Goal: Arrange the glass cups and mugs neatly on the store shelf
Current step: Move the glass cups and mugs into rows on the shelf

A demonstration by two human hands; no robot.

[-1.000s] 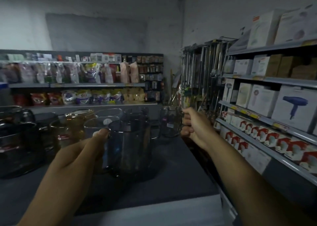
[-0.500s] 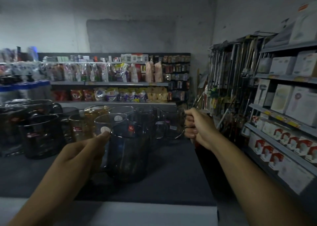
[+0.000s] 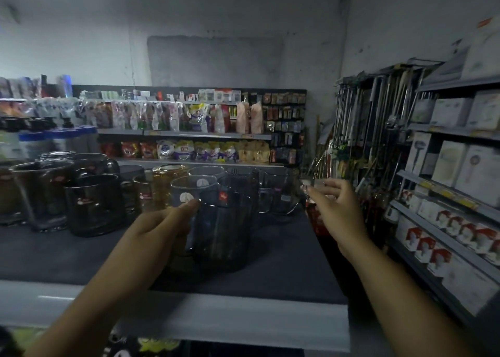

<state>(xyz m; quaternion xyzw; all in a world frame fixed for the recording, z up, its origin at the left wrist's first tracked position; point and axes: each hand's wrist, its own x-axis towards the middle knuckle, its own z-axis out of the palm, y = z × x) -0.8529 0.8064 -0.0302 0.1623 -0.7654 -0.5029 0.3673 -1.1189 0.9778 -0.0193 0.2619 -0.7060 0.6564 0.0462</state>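
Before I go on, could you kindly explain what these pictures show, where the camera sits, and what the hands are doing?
No machine here: a person wears one camera on the head, looking forward and down, so all pictures share that view and both arms reach in from below. The left hand curls round a big dark mug near the front of the dark shelf. The right hand is open, holding nothing, beside a clear mug at the shelf's right end; whether it touches is unclear. More dark mugs and an amber jar stand to the left. Boxed goods fill the rack on the right.
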